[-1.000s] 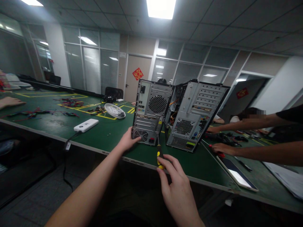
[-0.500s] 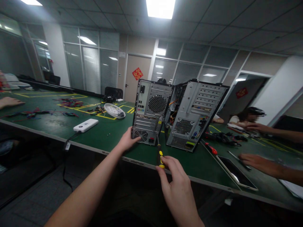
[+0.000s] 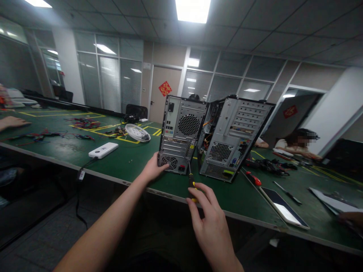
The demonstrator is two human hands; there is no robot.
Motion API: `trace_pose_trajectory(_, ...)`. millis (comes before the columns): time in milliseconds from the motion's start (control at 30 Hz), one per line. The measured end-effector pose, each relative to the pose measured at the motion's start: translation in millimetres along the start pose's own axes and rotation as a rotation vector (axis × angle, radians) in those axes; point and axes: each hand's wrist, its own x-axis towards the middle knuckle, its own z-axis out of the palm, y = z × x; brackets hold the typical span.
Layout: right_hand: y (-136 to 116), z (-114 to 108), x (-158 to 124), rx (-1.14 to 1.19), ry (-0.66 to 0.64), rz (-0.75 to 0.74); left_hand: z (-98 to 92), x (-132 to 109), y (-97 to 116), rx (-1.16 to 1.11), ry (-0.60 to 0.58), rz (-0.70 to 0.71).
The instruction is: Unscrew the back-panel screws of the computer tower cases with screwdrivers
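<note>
A computer case (image 3: 185,122) stands upright on the green table with its back panel toward me. My left hand (image 3: 153,168) grips its lower left edge, thumb over the bottom fan grille and fingers round the side, hidden. My right hand (image 3: 208,211) holds a black and yellow screwdriver (image 3: 191,180) by the handle. The shaft points up at the lower right edge of the back panel, where its tip meets the case; the screw itself is too small to make out. A second computer case (image 3: 236,139) stands close on the right, its side open.
A white power bank (image 3: 103,150) with a cable lies left, beyond it a white plastic basket (image 3: 137,133) and loose wires (image 3: 85,123). To the right are a red-handled tool (image 3: 253,178), a tablet (image 3: 283,207), another screwdriver (image 3: 287,192) and black cables (image 3: 269,165). Other people sit around.
My right fingers have shifted round the screwdriver handle, covering more of its yellow part. A co-worker's arms at the right have drawn back, uncovering papers and the other screwdriver. My left hand stays put.
</note>
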Motion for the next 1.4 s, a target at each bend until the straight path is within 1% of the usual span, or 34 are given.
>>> trace_pose_trajectory(300,-6.5,-4.0,-1.7,-0.013,-0.055,-0.009,-0.8,-1.0,3.6,-0.002,0.007,-0.003)
trace_pose_trajectory(500,-4.1,-3.2,-3.5,-0.007,-0.065,-0.013,0.3,0.0,1.3,-0.004,0.008,0.004)
trace_pose_trajectory(667,-2.3,-3.1,-3.5,-0.007,-0.044,0.009,0.8,0.4,-1.0,-0.006,0.014,0.016)
trace_pose_trajectory(833,-1.1,-3.0,-4.0,-0.039,-0.024,0.043,0.2,-0.1,-0.1,0.01,0.012,0.0)
trace_pose_trajectory(1033,-1.0,-2.4,-3.2,-0.014,-0.001,0.056,-0.1,-0.3,-0.5,-0.002,0.004,0.002)
trace_pose_trajectory(1400,2.0,0.9,-3.4,0.002,0.04,0.09,-1.5,-1.9,6.7,0.005,0.009,-0.009)
